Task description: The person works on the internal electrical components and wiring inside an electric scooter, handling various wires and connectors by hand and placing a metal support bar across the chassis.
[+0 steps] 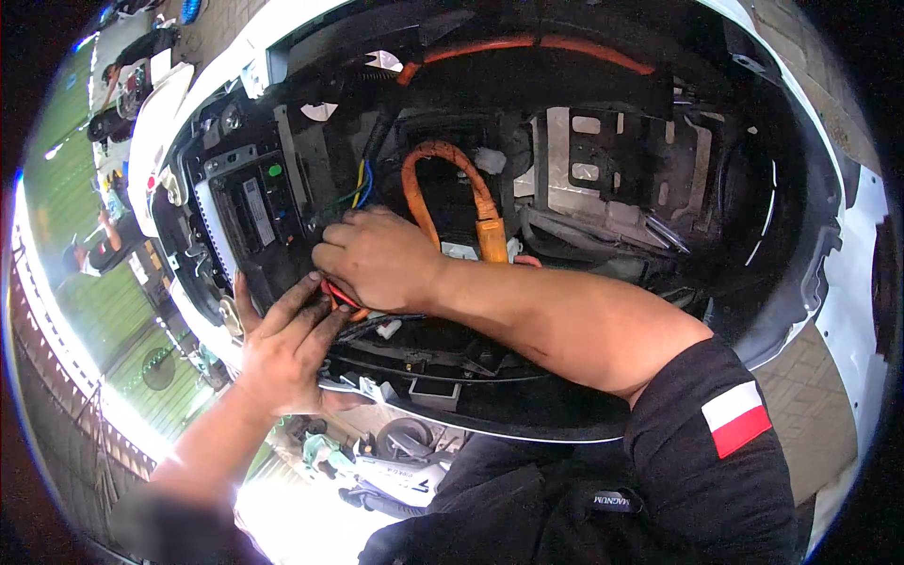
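Note:
My right hand (377, 262) reaches across from the right into the dark body compartment, its fingers curled down beside a black module (247, 212). My left hand (290, 350) comes up from the lower left, its fingertips pressed in against the right hand. Between the two hands shows a small red-orange piece (337, 294), mostly covered by fingers; its kind cannot be made out. Blue, yellow and green wires (363, 181) run down just beyond the right hand. A thick orange cable (428, 155) loops up beside the right wrist and ends in an orange connector (492, 240).
The compartment has a white outer shell (753, 33) around it. Another orange cable (537, 42) runs along the far wall. A perforated metal bracket (584, 169) sits at the right. Below the near edge is a scooter (400, 471). Other people (99, 250) are at the far left.

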The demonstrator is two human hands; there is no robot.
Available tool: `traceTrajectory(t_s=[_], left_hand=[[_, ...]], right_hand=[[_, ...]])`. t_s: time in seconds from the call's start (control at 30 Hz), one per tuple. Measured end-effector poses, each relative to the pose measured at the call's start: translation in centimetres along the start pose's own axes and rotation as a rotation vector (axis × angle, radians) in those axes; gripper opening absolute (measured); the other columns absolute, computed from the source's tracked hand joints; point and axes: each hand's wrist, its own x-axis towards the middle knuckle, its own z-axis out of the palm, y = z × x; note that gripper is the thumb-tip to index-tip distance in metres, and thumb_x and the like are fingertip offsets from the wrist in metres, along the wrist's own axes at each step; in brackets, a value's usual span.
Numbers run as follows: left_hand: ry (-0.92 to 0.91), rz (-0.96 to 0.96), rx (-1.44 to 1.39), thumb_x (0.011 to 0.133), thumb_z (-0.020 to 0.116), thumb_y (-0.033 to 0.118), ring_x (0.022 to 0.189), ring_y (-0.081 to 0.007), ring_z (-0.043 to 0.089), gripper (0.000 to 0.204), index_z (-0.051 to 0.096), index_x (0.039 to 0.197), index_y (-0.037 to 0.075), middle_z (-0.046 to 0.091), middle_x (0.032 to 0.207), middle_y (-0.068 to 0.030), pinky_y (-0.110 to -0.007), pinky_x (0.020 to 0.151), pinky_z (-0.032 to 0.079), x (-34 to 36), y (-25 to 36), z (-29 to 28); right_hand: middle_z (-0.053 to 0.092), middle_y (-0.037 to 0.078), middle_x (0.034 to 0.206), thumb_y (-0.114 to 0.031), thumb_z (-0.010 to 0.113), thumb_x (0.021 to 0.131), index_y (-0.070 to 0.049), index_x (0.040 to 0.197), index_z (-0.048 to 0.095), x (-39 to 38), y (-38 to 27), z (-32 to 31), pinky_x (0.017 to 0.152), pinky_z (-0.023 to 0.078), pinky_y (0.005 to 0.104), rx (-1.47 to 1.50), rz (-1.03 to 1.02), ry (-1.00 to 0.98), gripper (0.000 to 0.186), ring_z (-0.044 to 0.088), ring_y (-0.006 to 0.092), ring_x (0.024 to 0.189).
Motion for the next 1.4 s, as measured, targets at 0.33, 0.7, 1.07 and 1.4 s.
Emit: traceTrajectory(t_s=[0.33, 0.7, 1.07, 1.4], left_hand=[[0.045, 0.013, -0.018, 0.065, 0.056, 0.082, 0.124, -0.0324, 0.057, 0.092, 0.07, 0.111, 0.004, 0.07, 0.104, -0.0122, -0.073, 0.112, 0.0, 0.6, -0.4, 0.4], [0.084, -0.006, -0.045, 0.071, 0.058, 0.078, 0.12, -0.0484, 0.053, 0.087, 0.063, 0.117, 0.004, 0.066, 0.102, -0.0163, -0.073, 0.111, 0.008, -1.2, -0.1, 0.7], [0.084, 0.046, -0.127, 0.077, 0.058, 0.077, 0.121, -0.0424, 0.057, 0.087, 0.063, 0.128, 0.007, 0.066, 0.12, -0.0197, -0.053, 0.108, 0.038, 0.3, 0.0, 0.2], [0.16, -0.001, -0.257, 0.081, 0.053, 0.077, 0.12, -0.0386, 0.059, 0.08, 0.066, 0.124, 0.01, 0.068, 0.117, -0.0126, -0.066, 0.112, 0.022, 0.0, -0.1, 1.1]], right_hand=[[0.064, 0.011, 0.098, -0.027, 0.058, 0.084, -0.008, 0.1, 0.065, 0.1, 0.5, -0.4, 0.086, 0.048, 0.0446, 0.046, 0.04, -0.108, 0.026, 0.063, 0.0314, 0.096], [0.067, 0.013, 0.095, -0.03, 0.058, 0.083, -0.009, 0.093, 0.069, 0.9, -0.8, 0.9, 0.083, 0.051, 0.0467, 0.01, -0.032, 0.005, 0.026, 0.065, 0.0327, 0.096], [0.066, 0.011, 0.096, -0.03, 0.06, 0.081, -0.008, 0.094, 0.067, 0.9, 0.0, 2.3, 0.088, 0.046, 0.0453, 0.055, 0.045, 0.002, 0.027, 0.062, 0.0301, 0.097], [0.065, 0.01, 0.095, -0.03, 0.059, 0.081, -0.009, 0.094, 0.066, 0.8, -0.3, 2.0, 0.086, 0.047, 0.0448, 0.04, 0.042, 0.045, 0.026, 0.063, 0.0297, 0.095]])
